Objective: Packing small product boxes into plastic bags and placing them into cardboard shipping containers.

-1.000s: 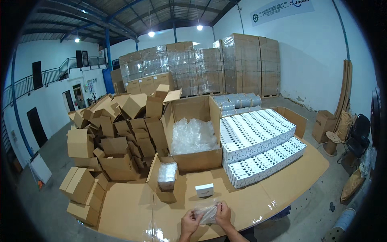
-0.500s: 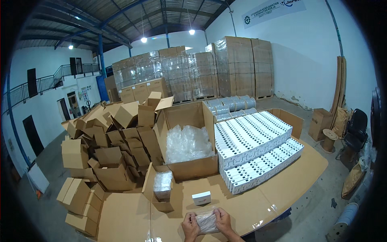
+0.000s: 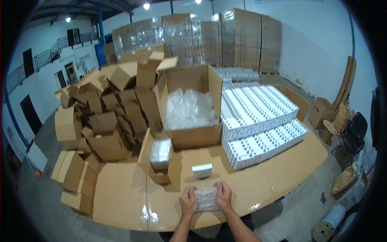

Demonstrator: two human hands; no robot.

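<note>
A clear plastic pouch [image 3: 206, 198] is stretched between my hands above the cardboard-covered table. My left hand [image 3: 188, 201] pinches its left edge, fingers closed. Closed on the opposite edge is my right hand [image 3: 223, 196]. Whether anything lies inside the pouch is hard to make out. Just beyond stands a small white box [image 3: 202, 171], upright and apart from my hands. To its left, a small open carton [image 3: 160, 178] contains clear-wrapped packs [image 3: 161, 150]. Behind that, a large open carton [image 3: 194, 138] holds a heap of clear plastic pouches [image 3: 189, 109].
Stacked rows of small white boxes [image 3: 262, 105] occupy the table's right side. Many open brown cartons [image 3: 105, 135] are piled at left. Wrapped pallets [image 3: 242, 38] stand behind. A black chair [image 3: 355, 131] and cable spools [image 3: 329, 222] are on the floor at right.
The view has tilted down, so the table and cartons appear higher and more of my forearms shows. Both hands keep hold of the plastic pouch, which looks flatter and more spread out.
</note>
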